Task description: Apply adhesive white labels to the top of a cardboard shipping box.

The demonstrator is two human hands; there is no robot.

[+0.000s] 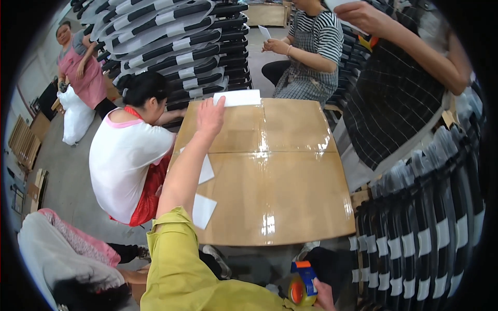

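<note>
My half-curled left hand (210, 118) touches white paper (243, 98), grip unclear, and my right hand (324, 297) clasps a tape dispenser (307, 277)

Grey floor (67, 171) and wooden slats (23, 142) at 9 o'clock, pale wall (39, 78) at 10. Tall stack of black frames (192, 56) at 11, second stack (410, 243) at 4.

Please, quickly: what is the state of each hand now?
Left hand: at the white paper; grip cannot be told.
Right hand: closed, holding the tape dispenser.
</note>
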